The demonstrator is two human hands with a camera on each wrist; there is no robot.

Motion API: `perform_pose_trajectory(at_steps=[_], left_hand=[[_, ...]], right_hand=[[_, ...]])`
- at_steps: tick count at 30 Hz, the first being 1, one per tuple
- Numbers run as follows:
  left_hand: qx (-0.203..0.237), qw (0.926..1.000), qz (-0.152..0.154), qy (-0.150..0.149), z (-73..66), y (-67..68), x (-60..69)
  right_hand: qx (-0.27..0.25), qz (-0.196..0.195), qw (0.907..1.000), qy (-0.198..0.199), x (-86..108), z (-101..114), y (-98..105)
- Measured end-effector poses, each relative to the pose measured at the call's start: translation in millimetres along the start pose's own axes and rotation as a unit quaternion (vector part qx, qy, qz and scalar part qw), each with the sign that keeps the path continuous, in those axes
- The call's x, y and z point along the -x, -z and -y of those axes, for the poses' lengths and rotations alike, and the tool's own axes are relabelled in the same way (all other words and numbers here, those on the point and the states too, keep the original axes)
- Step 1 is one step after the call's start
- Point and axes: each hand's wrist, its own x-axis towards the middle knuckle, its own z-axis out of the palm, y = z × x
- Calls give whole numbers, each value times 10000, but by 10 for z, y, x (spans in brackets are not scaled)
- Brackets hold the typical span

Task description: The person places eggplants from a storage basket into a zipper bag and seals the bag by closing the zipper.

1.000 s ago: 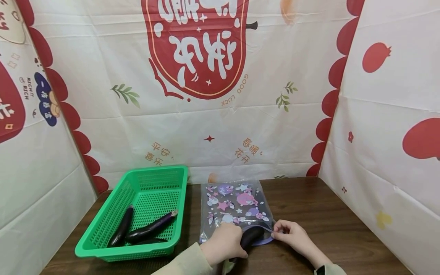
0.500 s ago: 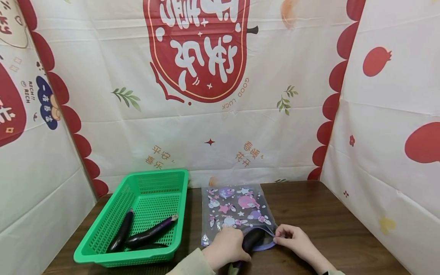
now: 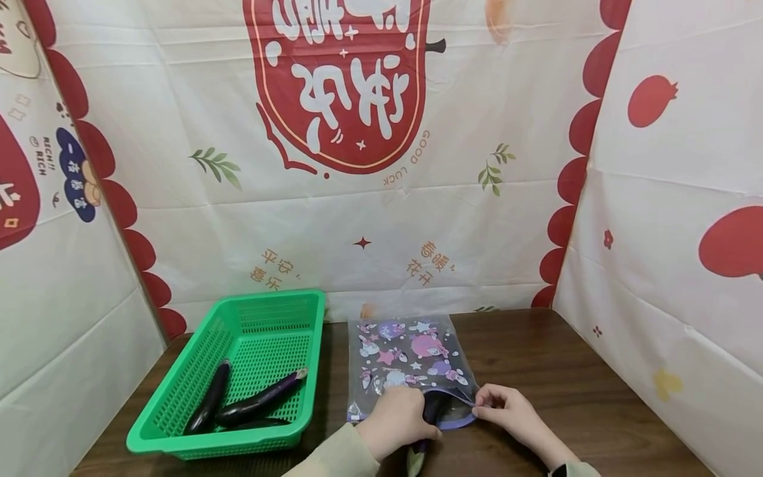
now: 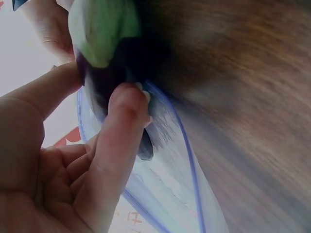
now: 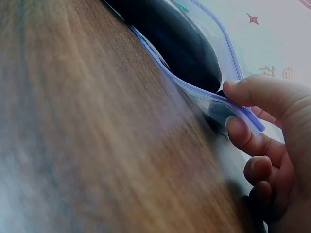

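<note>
My left hand (image 3: 398, 423) grips a dark purple eggplant (image 3: 436, 405) near its stem end. The eggplant's far end lies inside the mouth of a clear zip bag (image 3: 387, 339) printed with pink and purple figures. In the left wrist view, the green cap (image 4: 104, 29) of the eggplant sticks out of the bag. My right hand (image 3: 509, 412) pinches the right corner of the bag's purple zip edge between thumb and finger. That edge is spread apart around the eggplant (image 5: 180, 46), as the right wrist view shows. My left fingers partly cover the eggplant.
To the left stands a green plastic basket (image 3: 318, 331) with several eggplants (image 3: 262, 399) in it. Both rest on a dark brown wooden table (image 3: 554, 371). Printed white cloth (image 3: 357, 212) walls off the back and both sides.
My left hand has shifted right, pushing the eggplant deeper into the bag. The eggplant's stem end has swung to the right. My right hand keeps its pinch on the bag's edge.
</note>
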Motion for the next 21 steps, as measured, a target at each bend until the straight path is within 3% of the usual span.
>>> perform_pose_trajectory(at_steps=[5,7,10,12,15,18,21], left_hand=[[-308,9992,-224,-149,-21,6,20],[-362,9990,-189,-167,-24,24,81],[-426,9985,-154,-299,-10,89,202],[-551,9965,-181,-601,10,141,274],[-793,9882,-75,-1309,56,209,362],[-1063,9729,312,-2029,102,242,417],[-1290,9584,639,-2467,140,231,439]], right_hand=[[-123,53,9999,23,25,172,34],[-127,56,9999,99,52,265,31],[-94,59,9998,137,53,225,3],[-12,55,9999,155,30,105,-10],[12,84,9999,127,2,-18,-11],[-2,87,9999,149,3,-22,-1],[-55,32,9999,131,8,14,5]])
